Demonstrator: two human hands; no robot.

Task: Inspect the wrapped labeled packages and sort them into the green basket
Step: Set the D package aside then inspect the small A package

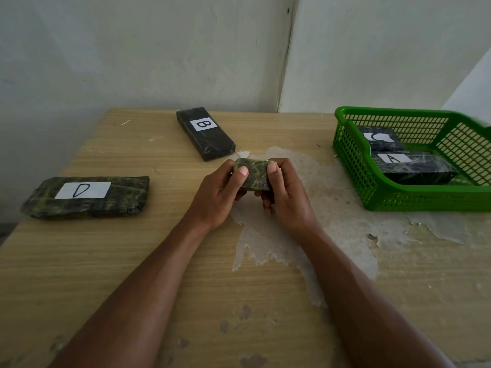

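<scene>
Both hands, left (221, 192) and right (283, 193), have their grip clenched on a small package (253, 174) held above the table (159, 261), left of the basket (393, 197) holding packages A (417, 167) and C (380, 139), with B (206, 132) and D (86, 196) farther left.

The green basket (414, 201) runs off the right edge. Inside it, the far package (380, 139) is partly hidden behind the package marked A (417, 168). The small held package (253, 175) shows no label; fingers cover its sides.
</scene>
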